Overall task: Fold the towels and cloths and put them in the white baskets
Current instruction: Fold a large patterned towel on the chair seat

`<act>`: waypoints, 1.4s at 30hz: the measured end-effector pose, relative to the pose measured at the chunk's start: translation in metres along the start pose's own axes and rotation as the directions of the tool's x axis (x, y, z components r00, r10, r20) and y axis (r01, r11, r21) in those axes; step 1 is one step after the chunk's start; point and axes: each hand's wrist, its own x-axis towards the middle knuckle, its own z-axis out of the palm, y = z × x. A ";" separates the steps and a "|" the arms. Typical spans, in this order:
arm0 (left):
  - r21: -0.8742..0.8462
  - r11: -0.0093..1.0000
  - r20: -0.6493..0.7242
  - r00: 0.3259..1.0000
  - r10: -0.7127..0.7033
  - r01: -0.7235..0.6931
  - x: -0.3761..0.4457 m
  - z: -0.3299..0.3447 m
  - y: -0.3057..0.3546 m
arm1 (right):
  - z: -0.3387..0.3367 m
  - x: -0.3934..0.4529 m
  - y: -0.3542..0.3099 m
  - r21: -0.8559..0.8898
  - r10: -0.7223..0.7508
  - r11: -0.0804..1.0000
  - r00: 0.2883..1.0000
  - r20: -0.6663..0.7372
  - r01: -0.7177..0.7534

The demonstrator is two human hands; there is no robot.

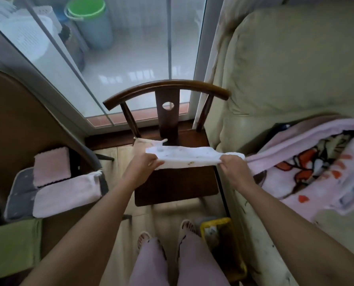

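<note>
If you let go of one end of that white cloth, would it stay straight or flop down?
It would probably flop. The white cloth looks thin and soft, and it spans flat only because the left hand and right hand each grip an end. It seems light, since fingertips alone carry it. It would likely drape onto the wooden chair below.

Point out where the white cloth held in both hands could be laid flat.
Bare: the wooden chair seat's near half, under the white cloth. Crowded: the left seat with folded pink towels and the sofa under the blanket.
</note>
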 end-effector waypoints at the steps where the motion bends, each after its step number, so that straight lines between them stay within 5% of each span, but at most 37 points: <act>1: -0.006 1.000 0.032 0.999 -0.021 0.021 -0.003 0.013 -0.009 | 0.012 -0.006 0.004 0.000 0.008 1.000 0.999 0.036 -0.008; 11: 0.095 0.984 0.245 0.955 -0.170 0.151 -0.024 0.116 -0.083 | 0.090 -0.053 0.030 -0.030 0.044 0.999 0.920 0.390 -0.035; 16: 0.228 0.971 0.138 0.985 -0.101 0.068 0.010 0.130 -0.096 | 0.126 -0.023 0.038 -0.077 0.104 0.993 0.950 0.294 -0.085; 24: 0.399 0.916 -0.076 0.994 0.079 -0.042 0.110 0.178 -0.114 | 0.194 0.050 0.061 -0.384 0.140 0.921 0.973 0.185 -0.060; 37: 0.378 0.922 -0.021 0.995 0.094 -0.079 0.162 0.229 -0.146 | 0.259 0.086 0.101 -0.385 -0.149 0.912 0.989 0.016 0.144; 42: 0.420 0.905 -0.006 0.997 0.071 -0.062 0.166 0.225 -0.141 | 0.260 0.096 0.099 -0.469 -0.093 0.874 0.991 0.100 0.129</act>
